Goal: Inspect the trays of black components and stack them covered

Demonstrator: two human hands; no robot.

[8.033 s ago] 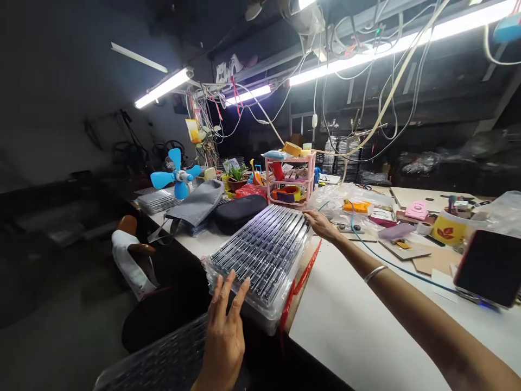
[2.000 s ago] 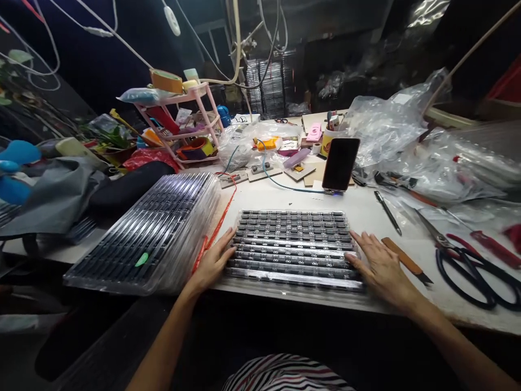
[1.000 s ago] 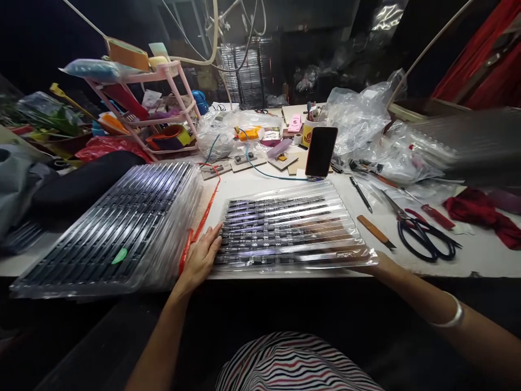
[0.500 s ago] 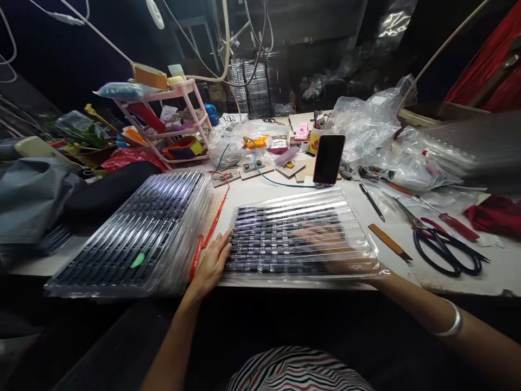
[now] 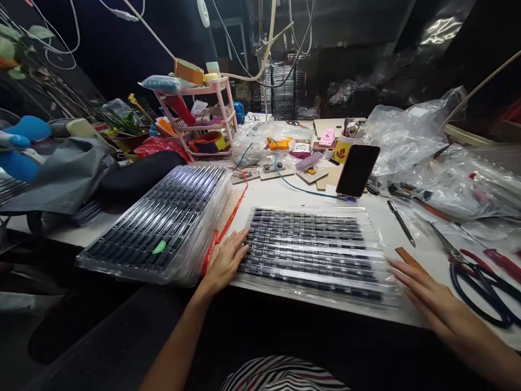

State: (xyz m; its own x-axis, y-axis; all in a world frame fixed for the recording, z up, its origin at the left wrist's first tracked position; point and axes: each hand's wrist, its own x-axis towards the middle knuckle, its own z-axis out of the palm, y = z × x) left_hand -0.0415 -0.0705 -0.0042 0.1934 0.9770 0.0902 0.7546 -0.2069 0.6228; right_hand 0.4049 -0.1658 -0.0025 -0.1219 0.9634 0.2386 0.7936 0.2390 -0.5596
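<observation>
A clear plastic tray (image 5: 313,252) with several rows of dark, narrow parts lies flat on the table in front of me. My left hand (image 5: 228,260) rests at its left edge, fingers stretched out and the fingertips touching it. At the right edge is my right hand (image 5: 431,290), also with straight fingers, its tips at the tray's corner and nothing held. To the left of my left hand stands a stack of similar trays (image 5: 163,217) with a green sticker (image 5: 159,247) on top. A red cord (image 5: 228,225) runs between the stack and the single tray.
Behind the tray a phone (image 5: 358,171) stands propped up. On the right lie a pen (image 5: 401,222), a brown-handled blade (image 5: 411,260), large scissors (image 5: 480,288) and crumpled plastic bags (image 5: 407,136). A pink shelf rack (image 5: 203,117) rises at the back left.
My right hand, seen through the clear plastic before, is now out beside the tray's right edge. My left hand stays at the left edge. The whole view has shifted.
</observation>
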